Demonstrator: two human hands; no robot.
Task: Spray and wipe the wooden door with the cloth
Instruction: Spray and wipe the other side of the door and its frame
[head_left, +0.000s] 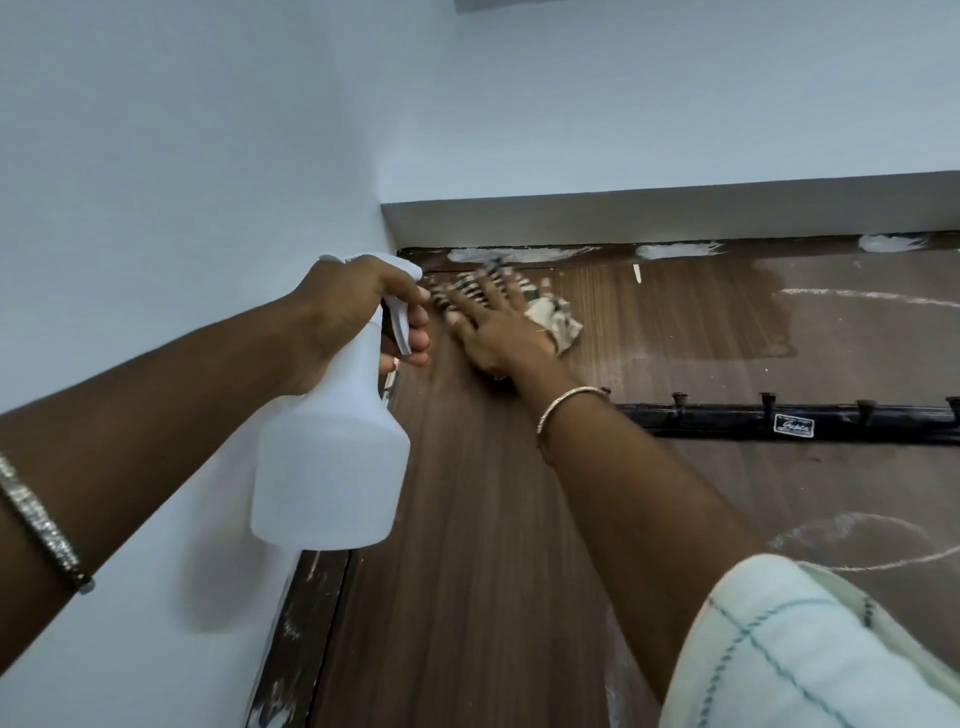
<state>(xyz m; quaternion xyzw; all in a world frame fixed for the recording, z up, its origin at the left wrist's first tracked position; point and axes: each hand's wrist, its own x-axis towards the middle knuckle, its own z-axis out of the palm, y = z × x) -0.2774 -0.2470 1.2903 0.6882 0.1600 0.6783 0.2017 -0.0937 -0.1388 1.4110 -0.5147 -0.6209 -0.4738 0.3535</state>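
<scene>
Cloth (558, 325) is up in the far left corner of the door (467, 571), flattened under my right hand (493, 338) with fingers spread. Left hand (358, 306) has its fingers curled round the bottle (332, 467) neck and trigger, just left of it. I'd call it early-to-midway: there's a damp patch (727, 322) far right, but the white scrawls (857, 295) and the near half look untouched.

Left hand (358, 306) curled, right hand (493, 325) flat, splayed.

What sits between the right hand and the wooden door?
The patterned cloth, pressed flat by the right hand against the wooden door; the head view shows it.
</scene>
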